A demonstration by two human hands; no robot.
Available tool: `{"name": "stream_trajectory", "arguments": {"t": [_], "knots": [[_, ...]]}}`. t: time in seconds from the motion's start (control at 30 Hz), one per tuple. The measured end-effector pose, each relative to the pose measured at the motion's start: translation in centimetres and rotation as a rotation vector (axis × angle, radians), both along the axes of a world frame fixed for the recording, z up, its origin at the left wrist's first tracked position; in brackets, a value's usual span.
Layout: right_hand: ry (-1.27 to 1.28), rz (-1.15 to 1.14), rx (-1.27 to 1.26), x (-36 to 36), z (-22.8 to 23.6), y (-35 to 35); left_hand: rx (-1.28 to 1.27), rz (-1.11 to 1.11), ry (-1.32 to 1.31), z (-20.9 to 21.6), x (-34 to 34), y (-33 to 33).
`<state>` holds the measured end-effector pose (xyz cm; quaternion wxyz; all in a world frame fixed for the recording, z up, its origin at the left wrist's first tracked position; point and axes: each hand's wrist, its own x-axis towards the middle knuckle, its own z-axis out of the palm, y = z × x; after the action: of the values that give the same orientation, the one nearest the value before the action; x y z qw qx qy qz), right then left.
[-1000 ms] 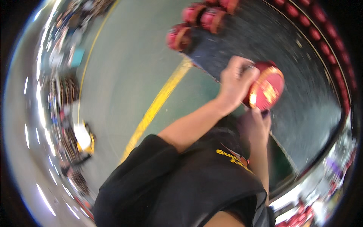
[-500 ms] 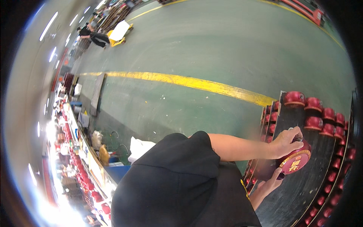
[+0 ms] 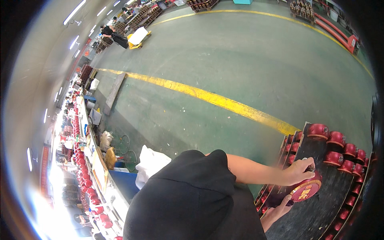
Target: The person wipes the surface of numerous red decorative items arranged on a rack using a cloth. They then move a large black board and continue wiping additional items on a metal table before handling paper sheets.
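Note:
A dark red, round, drum-shaped container is tilted on its side above a dark board. Its flat face shows a gold rim and a raised gold emblem. My left hand grips it from above, fingers curled over a small metallic part at its upper side. From below, my right hand supports its lower edge with the thumb, whose tip looks dark. Part of the right hand is hidden behind the container. Similar red containers stand in rows on the dark board beside it.
More red containers line lower tiers at the right. A long workbench with red pieces runs along the left, near a white bag and a plank. Far off, a person stands by a yellow cart. A yellow line crosses the floor.
The view has shifted, so the floor line and racks sit differently. Both hands keep hold of the red container, which appears slightly lower and further left in the picture.

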<state>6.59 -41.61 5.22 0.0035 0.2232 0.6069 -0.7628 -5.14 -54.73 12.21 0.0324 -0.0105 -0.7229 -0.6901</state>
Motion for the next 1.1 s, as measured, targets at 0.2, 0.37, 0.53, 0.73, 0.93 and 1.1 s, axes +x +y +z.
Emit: {"name": "stream_trajectory", "arguments": {"t": [0.2,0.37,0.53,0.73,0.93,1.1], "knots": [[-0.039,-0.021,-0.207,-0.4,0.6,-0.5,-0.13,-0.136,0.064,-0.2,-1.4,0.3],[-0.137,-0.006,-0.3,0.1,-1.3,0.5,-0.263,-0.281,0.103,-1.0,-2.2,1.3],[-0.129,-0.141,-0.286,2.9,-1.9,2.1,-0.369,-0.4,0.257,-2.7,-6.1,1.2],[-0.343,-0.378,-0.057,7.9,-1.4,5.1,-0.539,-0.391,0.496,-6.9,-13.3,1.5],[-0.397,-0.501,-0.12,10.5,-2.8,5.3,-0.647,-0.305,0.51,-8.8,-18.7,0.7],[-0.347,-0.475,-0.078,10.3,-3.3,4.7,-0.681,-0.288,0.479,-9.8,-20.0,0.2]]}}
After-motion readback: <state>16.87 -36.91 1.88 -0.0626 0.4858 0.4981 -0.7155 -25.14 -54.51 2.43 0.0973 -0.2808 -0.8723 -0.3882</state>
